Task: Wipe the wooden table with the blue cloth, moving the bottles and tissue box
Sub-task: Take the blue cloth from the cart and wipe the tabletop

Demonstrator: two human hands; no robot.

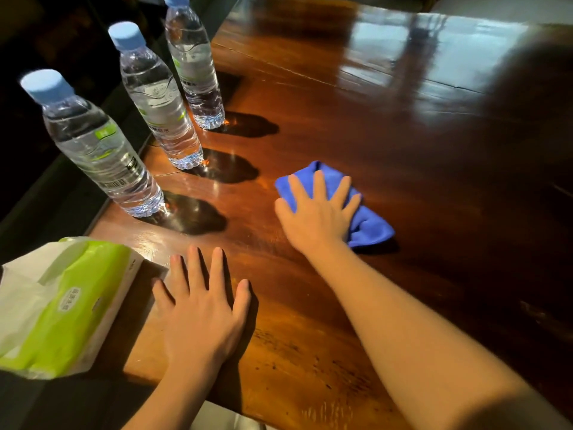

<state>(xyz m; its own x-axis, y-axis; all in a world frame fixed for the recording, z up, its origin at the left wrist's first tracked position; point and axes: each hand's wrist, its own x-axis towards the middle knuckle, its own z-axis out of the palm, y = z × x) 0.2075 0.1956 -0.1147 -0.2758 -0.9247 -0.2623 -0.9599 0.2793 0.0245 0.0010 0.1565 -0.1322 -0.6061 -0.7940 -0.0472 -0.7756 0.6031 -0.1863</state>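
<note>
My right hand [316,209] lies flat with spread fingers on the bunched blue cloth [370,226], pressing it onto the glossy wooden table [387,125] near the middle. My left hand [201,311] rests palm down on the bare wood by the near edge, holding nothing. Three clear water bottles with light blue caps stand upright in a row along the left edge: the near one [99,150], the middle one [158,100] and the far one [193,63]. A green and white tissue pack [62,302] lies at the near left corner, just left of my left hand.
The table's left edge [124,178] runs right beside the bottles, with dark floor beyond. The near edge [235,408] passes under my forearms. The tissue pack overhangs the corner. Bright window reflections sit on the far right of the table.
</note>
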